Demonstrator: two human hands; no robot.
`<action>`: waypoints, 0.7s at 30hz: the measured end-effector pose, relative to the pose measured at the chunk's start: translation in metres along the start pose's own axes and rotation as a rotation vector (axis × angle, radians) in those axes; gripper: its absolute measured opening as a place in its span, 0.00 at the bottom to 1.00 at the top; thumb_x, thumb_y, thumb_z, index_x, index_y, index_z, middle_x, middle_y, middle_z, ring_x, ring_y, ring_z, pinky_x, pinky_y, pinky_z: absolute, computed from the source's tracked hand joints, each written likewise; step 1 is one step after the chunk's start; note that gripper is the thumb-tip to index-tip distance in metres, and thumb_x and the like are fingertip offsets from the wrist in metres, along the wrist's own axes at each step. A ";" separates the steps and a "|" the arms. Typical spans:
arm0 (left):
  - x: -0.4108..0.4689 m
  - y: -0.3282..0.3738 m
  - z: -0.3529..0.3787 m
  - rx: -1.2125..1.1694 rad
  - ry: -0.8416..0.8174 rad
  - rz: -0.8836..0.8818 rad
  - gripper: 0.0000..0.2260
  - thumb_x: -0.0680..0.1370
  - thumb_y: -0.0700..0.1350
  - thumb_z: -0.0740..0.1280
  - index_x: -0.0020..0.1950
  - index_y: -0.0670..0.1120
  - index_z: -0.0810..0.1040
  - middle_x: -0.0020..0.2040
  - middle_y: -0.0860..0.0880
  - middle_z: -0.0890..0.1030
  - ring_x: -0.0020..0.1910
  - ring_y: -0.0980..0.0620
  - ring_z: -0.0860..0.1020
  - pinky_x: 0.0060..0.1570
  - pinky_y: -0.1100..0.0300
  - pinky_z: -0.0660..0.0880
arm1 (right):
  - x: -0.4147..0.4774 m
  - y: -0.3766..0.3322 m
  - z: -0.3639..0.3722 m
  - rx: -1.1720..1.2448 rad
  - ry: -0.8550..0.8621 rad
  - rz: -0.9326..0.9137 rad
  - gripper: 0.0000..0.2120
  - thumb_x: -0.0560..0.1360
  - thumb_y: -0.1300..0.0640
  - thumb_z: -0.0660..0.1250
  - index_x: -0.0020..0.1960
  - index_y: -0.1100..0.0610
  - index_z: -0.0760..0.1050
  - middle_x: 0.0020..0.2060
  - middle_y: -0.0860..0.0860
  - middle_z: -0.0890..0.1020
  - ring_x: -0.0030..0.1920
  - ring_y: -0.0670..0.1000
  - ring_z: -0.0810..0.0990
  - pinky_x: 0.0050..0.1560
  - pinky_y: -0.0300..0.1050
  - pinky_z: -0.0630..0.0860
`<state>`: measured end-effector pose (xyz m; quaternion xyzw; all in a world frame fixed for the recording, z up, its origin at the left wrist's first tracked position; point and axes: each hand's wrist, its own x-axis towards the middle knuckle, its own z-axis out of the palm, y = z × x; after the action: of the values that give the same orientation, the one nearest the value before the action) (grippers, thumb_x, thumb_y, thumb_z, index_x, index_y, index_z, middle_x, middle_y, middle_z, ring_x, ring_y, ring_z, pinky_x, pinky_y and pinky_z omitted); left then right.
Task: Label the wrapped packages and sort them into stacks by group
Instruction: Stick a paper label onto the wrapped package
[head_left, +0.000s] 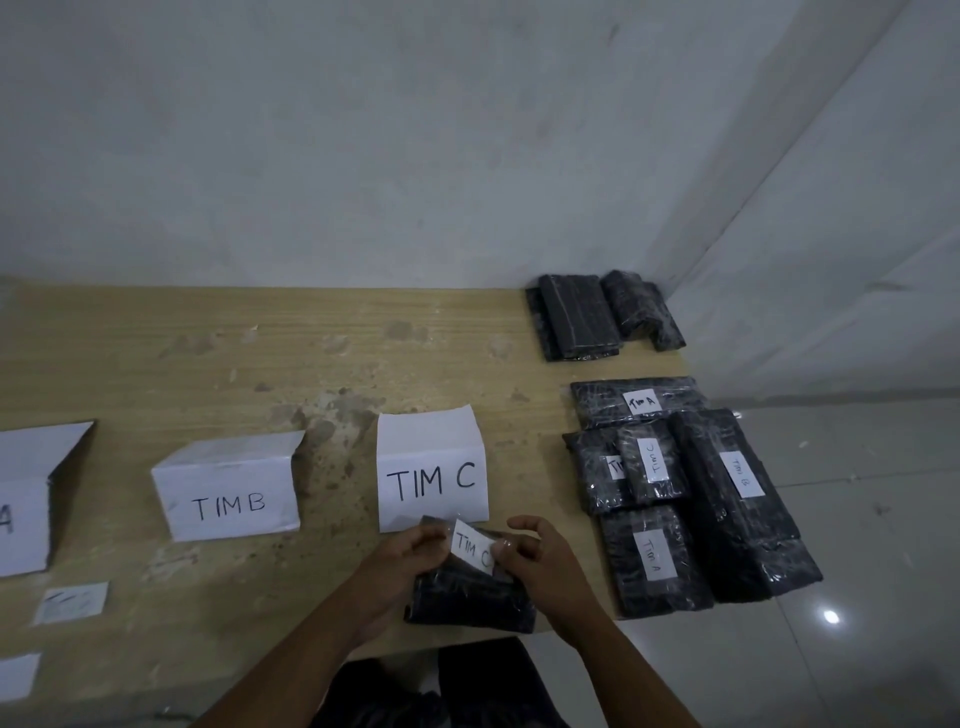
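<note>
A black plastic-wrapped package (467, 597) lies at the table's near edge, in front of the folded "TIM C" sign (432, 470). On its top sits a white "TIM C" label (472, 546). My left hand (410, 553) pinches the label's left edge, and my right hand (535, 553) pinches its right edge, both with curled fingers. To the right lie several labelled black packages (691, 493) marked TIM A, TIM B and TIM C. Unlabelled black packages (597, 317) are piled at the far right corner.
Folded "TIM B" sign (228, 491) stands left of the TIM C sign, and part of another sign (26, 499) shows at the left edge. Small paper slips (70, 603) lie near the front left. The wooden table (260, 364) meets a wall behind; tiled floor lies right.
</note>
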<state>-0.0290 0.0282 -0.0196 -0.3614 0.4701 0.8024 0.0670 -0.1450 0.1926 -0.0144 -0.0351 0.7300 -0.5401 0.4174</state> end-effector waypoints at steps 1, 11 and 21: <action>0.001 -0.001 0.000 -0.005 0.002 0.007 0.08 0.78 0.35 0.64 0.52 0.45 0.80 0.49 0.49 0.84 0.48 0.55 0.82 0.40 0.67 0.77 | 0.000 0.000 0.000 0.015 0.000 0.000 0.15 0.74 0.60 0.71 0.58 0.56 0.70 0.46 0.54 0.86 0.47 0.54 0.85 0.47 0.54 0.82; 0.009 0.005 0.001 -0.047 0.275 0.162 0.11 0.75 0.46 0.70 0.57 0.52 0.80 0.61 0.49 0.79 0.59 0.49 0.78 0.59 0.53 0.75 | -0.002 0.001 -0.011 0.179 0.104 -0.035 0.13 0.75 0.65 0.68 0.59 0.60 0.72 0.39 0.54 0.84 0.38 0.48 0.81 0.37 0.42 0.78; -0.001 0.010 0.008 0.104 0.067 0.067 0.11 0.79 0.50 0.64 0.51 0.49 0.85 0.54 0.52 0.84 0.58 0.54 0.78 0.63 0.57 0.70 | 0.003 -0.002 -0.005 0.217 0.031 -0.009 0.12 0.74 0.67 0.68 0.57 0.61 0.72 0.43 0.57 0.86 0.40 0.52 0.83 0.37 0.42 0.79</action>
<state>-0.0364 0.0299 -0.0095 -0.3681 0.5249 0.7663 0.0432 -0.1508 0.1941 -0.0138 0.0152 0.6734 -0.6182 0.4050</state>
